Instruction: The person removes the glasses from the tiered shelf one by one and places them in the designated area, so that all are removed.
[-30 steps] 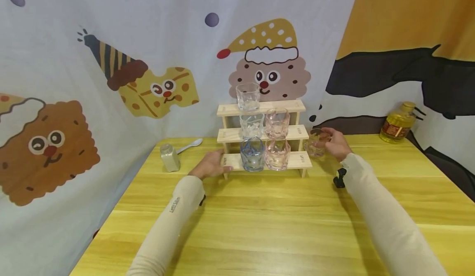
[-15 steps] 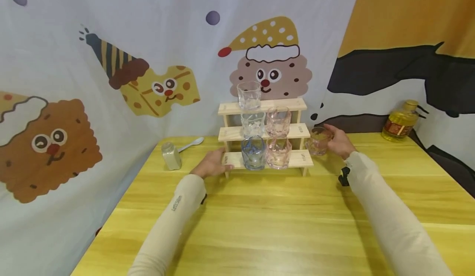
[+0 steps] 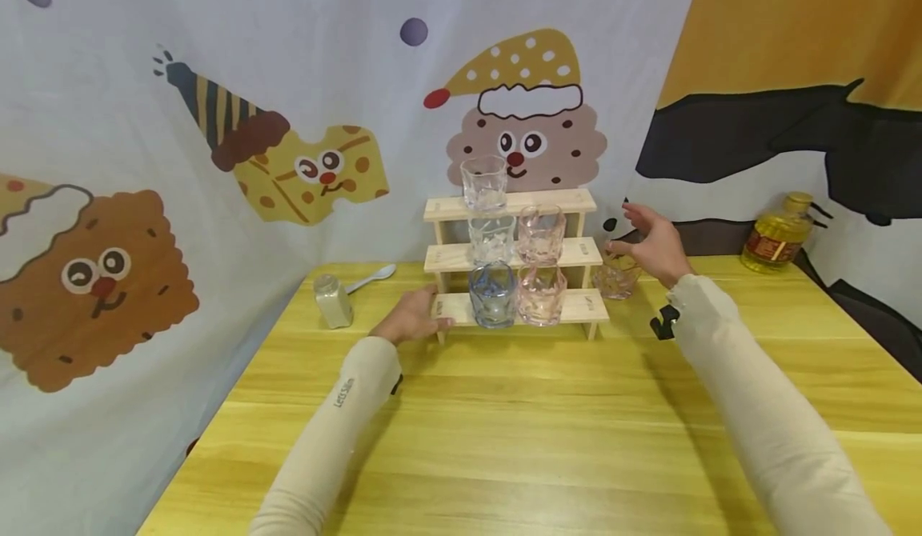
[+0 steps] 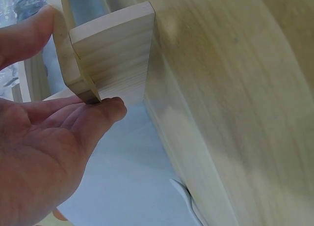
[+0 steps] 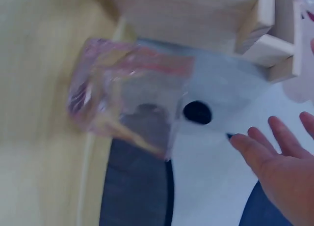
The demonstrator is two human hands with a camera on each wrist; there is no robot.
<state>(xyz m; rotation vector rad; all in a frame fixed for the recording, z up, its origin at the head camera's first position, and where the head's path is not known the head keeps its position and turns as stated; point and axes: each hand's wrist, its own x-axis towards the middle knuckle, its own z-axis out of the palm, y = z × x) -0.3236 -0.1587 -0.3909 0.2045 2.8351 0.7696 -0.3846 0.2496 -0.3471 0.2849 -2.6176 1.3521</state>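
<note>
A three-step wooden shelf (image 3: 450, 310) stands on the table against the cloth. My left hand (image 3: 412, 318) grips the left end of its lowest board (image 4: 68, 64), thumb on one edge and fingers on the other. On the shelf are a blue glass (image 3: 493, 300), a pink glass (image 3: 543, 300) beside it, a clear glass (image 3: 491, 240) and another pink glass (image 3: 542, 240) on the middle step, and a clear glass (image 3: 484, 186) on top. To the right, one more pink glass (image 5: 127, 98) stands on the table. My right hand (image 3: 659, 246) hovers just above it, fingers spread, holding nothing.
A jar of pale powder (image 3: 333, 304) and a white spoon (image 3: 371, 278) lie left of the shelf. At the back right stands a bottle of yellow oil (image 3: 776, 236). A printed cloth (image 3: 324, 48) hangs behind the table (image 3: 519, 440).
My right hand has let go of the pink glass on the table and risen above it, fingers spreading. My left hand stays on the shelf.
</note>
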